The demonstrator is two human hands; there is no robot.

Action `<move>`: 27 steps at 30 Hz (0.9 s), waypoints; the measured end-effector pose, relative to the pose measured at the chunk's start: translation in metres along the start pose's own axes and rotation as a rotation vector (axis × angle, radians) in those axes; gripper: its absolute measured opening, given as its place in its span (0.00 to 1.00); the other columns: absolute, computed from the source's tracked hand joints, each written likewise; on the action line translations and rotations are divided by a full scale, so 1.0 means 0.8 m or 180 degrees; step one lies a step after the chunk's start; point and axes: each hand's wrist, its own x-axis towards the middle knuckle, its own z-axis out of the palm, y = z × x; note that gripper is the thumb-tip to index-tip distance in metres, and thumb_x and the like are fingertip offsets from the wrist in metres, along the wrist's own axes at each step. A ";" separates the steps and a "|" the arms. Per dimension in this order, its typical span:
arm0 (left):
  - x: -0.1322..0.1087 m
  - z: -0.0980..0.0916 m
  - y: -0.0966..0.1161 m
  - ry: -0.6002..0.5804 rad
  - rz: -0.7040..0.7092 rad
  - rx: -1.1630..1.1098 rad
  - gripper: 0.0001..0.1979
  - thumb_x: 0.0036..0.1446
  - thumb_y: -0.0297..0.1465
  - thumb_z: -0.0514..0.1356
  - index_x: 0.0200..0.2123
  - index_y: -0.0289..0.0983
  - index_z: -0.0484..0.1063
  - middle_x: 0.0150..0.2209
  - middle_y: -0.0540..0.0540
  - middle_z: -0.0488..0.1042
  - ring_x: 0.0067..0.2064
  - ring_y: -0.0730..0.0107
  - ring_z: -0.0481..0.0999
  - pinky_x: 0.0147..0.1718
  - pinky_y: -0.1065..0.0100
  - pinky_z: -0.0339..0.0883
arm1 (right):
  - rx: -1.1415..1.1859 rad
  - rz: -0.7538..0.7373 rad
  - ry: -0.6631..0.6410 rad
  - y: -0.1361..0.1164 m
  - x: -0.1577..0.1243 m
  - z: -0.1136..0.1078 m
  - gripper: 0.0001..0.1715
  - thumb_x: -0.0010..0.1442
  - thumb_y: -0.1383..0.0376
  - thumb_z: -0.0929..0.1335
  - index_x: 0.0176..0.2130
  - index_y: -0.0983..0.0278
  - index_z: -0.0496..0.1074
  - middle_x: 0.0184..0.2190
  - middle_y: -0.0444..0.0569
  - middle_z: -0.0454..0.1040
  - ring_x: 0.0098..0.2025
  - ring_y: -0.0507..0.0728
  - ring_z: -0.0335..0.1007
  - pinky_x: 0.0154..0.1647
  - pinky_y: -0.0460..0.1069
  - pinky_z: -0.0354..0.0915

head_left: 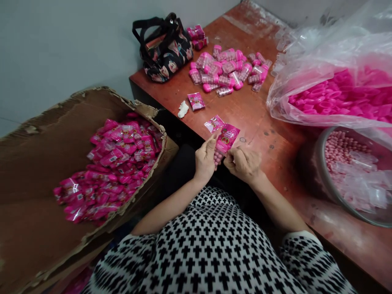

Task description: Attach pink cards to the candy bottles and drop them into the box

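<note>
Above my lap at the table's front edge, my left hand [204,163] is closed around a small clear bottle of pink balls [217,157], with its thumb up along the side. A printed pink wrapper [226,138] lies over the bottle's upper part. My right hand [244,162] has its fingers curled at the lower right corner of this wrapper and appears to pinch it. Just beyond my hands, a second pink packet [214,123] rests on the table, partly hidden. Another pink packet [196,101] and a crumpled white scrap [183,109] lie further left.
To the left stands a torn cardboard box [36,171] holding many wrapped pink packets [122,155]. On the table are a pile of pink-capped bottles [226,69], a floral handbag [165,53], a plastic bag of pink caps [343,94] and a bucket [321,163] with pink balls and clear bottles.
</note>
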 end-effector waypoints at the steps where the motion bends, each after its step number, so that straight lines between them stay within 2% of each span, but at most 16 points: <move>1: 0.002 0.001 0.000 0.0056 -0.0001 -0.0023 0.26 0.54 0.48 0.56 0.46 0.35 0.73 0.16 0.55 0.62 0.14 0.83 0.59 0.09 0.80 0.50 | -0.0077 0.0033 0.0020 0.000 0.003 0.001 0.12 0.59 0.68 0.61 0.25 0.62 0.65 0.18 0.42 0.63 0.20 0.50 0.57 0.25 0.48 0.51; 5: 0.009 0.001 -0.001 0.0265 0.0042 -0.0057 0.24 0.50 0.50 0.59 0.37 0.35 0.75 0.17 0.54 0.63 0.14 0.83 0.59 0.09 0.79 0.49 | 0.0039 0.0298 -0.0156 0.003 0.021 0.008 0.16 0.62 0.65 0.59 0.24 0.62 0.64 0.18 0.43 0.63 0.20 0.50 0.57 0.23 0.49 0.47; 8: 0.014 -0.001 0.005 0.0268 0.0134 -0.0041 0.21 0.48 0.49 0.61 0.32 0.35 0.74 0.17 0.55 0.63 0.15 0.84 0.59 0.10 0.79 0.51 | 0.0402 0.0378 -0.0212 -0.011 0.021 0.013 0.15 0.61 0.63 0.61 0.24 0.62 0.65 0.18 0.43 0.63 0.20 0.49 0.56 0.22 0.49 0.45; 11: 0.020 -0.002 0.018 0.0360 0.0320 -0.0060 0.20 0.48 0.49 0.61 0.28 0.35 0.73 0.18 0.54 0.64 0.16 0.83 0.61 0.12 0.79 0.53 | 0.1165 0.0108 -0.0324 -0.039 0.004 0.018 0.12 0.59 0.65 0.62 0.24 0.61 0.66 0.17 0.42 0.64 0.19 0.49 0.56 0.21 0.48 0.48; 13: 0.025 -0.003 0.025 0.0330 0.0388 -0.0096 0.21 0.48 0.49 0.60 0.28 0.35 0.72 0.18 0.53 0.65 0.16 0.83 0.61 0.11 0.79 0.52 | 0.1747 0.0125 -0.0454 -0.053 -0.010 0.018 0.11 0.58 0.67 0.62 0.25 0.60 0.67 0.17 0.42 0.65 0.19 0.49 0.58 0.21 0.47 0.52; 15: 0.028 -0.005 0.026 0.0263 0.0336 -0.0160 0.22 0.49 0.51 0.59 0.30 0.36 0.72 0.18 0.53 0.65 0.15 0.83 0.61 0.11 0.79 0.51 | 0.2092 0.0600 -0.0391 -0.055 -0.018 0.014 0.08 0.57 0.68 0.62 0.28 0.60 0.69 0.20 0.42 0.69 0.21 0.49 0.63 0.23 0.46 0.58; 18: 0.031 -0.007 0.017 0.0158 0.0233 -0.0225 0.25 0.51 0.53 0.55 0.29 0.35 0.70 0.19 0.51 0.68 0.16 0.80 0.65 0.13 0.78 0.56 | 0.2362 0.1802 0.0037 -0.042 -0.019 0.008 0.04 0.56 0.66 0.66 0.35 0.60 0.71 0.27 0.44 0.73 0.26 0.50 0.68 0.28 0.47 0.65; 20: 0.031 -0.005 0.010 0.0062 0.0244 -0.0187 0.25 0.52 0.53 0.53 0.29 0.34 0.69 0.21 0.49 0.71 0.20 0.77 0.69 0.17 0.77 0.61 | 0.2761 0.2485 0.0212 -0.037 -0.013 0.008 0.11 0.55 0.62 0.68 0.40 0.60 0.70 0.34 0.47 0.75 0.31 0.52 0.71 0.31 0.48 0.68; 23: 0.030 0.003 0.004 -0.0076 0.0295 -0.0194 0.24 0.53 0.52 0.53 0.32 0.35 0.69 0.27 0.46 0.76 0.26 0.74 0.74 0.23 0.75 0.65 | 0.3786 0.3006 0.0111 -0.044 -0.002 0.015 0.20 0.52 0.58 0.70 0.45 0.60 0.68 0.41 0.49 0.74 0.39 0.54 0.72 0.35 0.49 0.71; 25: 0.029 0.007 0.003 -0.0170 0.0228 -0.0377 0.23 0.53 0.51 0.55 0.34 0.35 0.69 0.31 0.45 0.77 0.29 0.73 0.75 0.27 0.73 0.67 | 0.4292 0.3254 0.0119 -0.051 0.003 0.021 0.20 0.51 0.57 0.71 0.43 0.61 0.68 0.38 0.48 0.75 0.37 0.54 0.73 0.35 0.49 0.72; 27: 0.030 0.009 0.004 -0.0328 0.0040 -0.0641 0.24 0.52 0.52 0.55 0.34 0.34 0.70 0.32 0.43 0.77 0.31 0.71 0.76 0.29 0.72 0.67 | 0.4564 0.3521 0.0225 -0.055 0.005 0.025 0.17 0.52 0.58 0.70 0.40 0.63 0.70 0.33 0.46 0.76 0.31 0.52 0.73 0.32 0.48 0.72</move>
